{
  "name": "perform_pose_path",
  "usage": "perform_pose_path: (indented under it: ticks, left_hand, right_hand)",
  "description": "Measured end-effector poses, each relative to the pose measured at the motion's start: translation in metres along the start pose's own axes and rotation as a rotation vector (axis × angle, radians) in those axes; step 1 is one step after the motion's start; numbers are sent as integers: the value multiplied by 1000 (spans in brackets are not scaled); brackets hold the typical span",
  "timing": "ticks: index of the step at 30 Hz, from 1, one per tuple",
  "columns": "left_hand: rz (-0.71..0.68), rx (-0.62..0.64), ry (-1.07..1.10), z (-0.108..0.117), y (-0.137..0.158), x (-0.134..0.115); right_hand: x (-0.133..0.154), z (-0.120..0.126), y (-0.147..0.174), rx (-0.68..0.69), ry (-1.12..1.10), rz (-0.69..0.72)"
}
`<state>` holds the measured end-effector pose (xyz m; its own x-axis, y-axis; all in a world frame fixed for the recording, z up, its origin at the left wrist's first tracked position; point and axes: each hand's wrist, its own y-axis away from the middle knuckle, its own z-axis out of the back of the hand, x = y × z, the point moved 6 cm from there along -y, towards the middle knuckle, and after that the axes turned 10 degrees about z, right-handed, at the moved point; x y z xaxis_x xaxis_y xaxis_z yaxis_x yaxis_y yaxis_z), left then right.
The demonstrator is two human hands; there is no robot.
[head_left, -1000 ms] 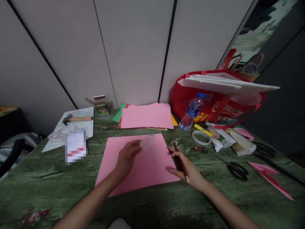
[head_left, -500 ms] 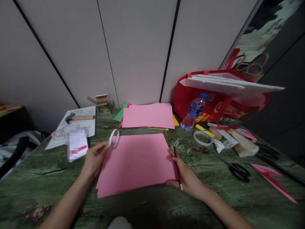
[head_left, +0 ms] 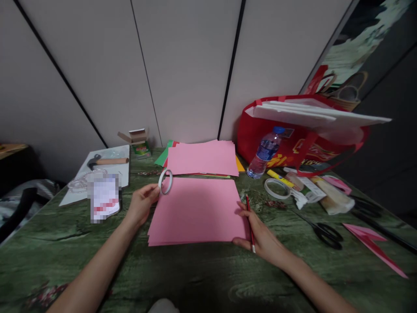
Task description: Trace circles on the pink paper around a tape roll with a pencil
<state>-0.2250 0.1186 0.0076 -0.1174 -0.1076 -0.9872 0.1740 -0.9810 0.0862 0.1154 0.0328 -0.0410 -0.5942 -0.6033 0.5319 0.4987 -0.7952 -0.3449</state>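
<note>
A stack of pink paper (head_left: 198, 211) lies in front of me on the green table. My left hand (head_left: 143, 202) pinches a roll of white tape (head_left: 165, 181), which stands upright over the stack's far left corner. At the stack's right edge is my right hand (head_left: 256, 230), its thumb and fingers set against the paper. A red pencil (head_left: 250, 224) is held in that hand, pointing away from me. Behind the stack lies a second pile of pink sheets (head_left: 202, 158), with green and yellow sheets showing underneath.
At left are a phone (head_left: 104, 198), a hammer (head_left: 109, 161) on a white board and an opened small box (head_left: 140, 143). To the right stand a water bottle (head_left: 265, 152) and a red bag (head_left: 250, 130); scissors (head_left: 327, 234), tape (head_left: 276, 189), a glue stick (head_left: 279, 178) and folded pink paper (head_left: 368, 243) lie nearby.
Both hands and the pink stack have shifted to the right and away from me, and the stack now lies squarer and closer to the rear pile. The tape roll and pencil moved along.
</note>
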Motion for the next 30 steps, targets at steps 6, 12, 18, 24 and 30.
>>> perform_pose_path:
  ticks: [6,12,18,24,30]
  left_hand:
    - [-238,6,-222,-20,4,-8]
    - [-828,236,-851,-82,70,-3]
    - [-831,433,-1097,-104,90,16]
    - [-774,401,-1020,-99,81,20]
    - [-731,365,-851,-95,78,16]
  right_hand:
    - [-10,7,-6,11,-11,-13]
    - [6,23,-28,-86,-19,41]
    - [5,29,-73,-182,-106,3]
    - [11,16,-122,-190,-524,10]
    - [1,4,-156,-352,-987,-145]
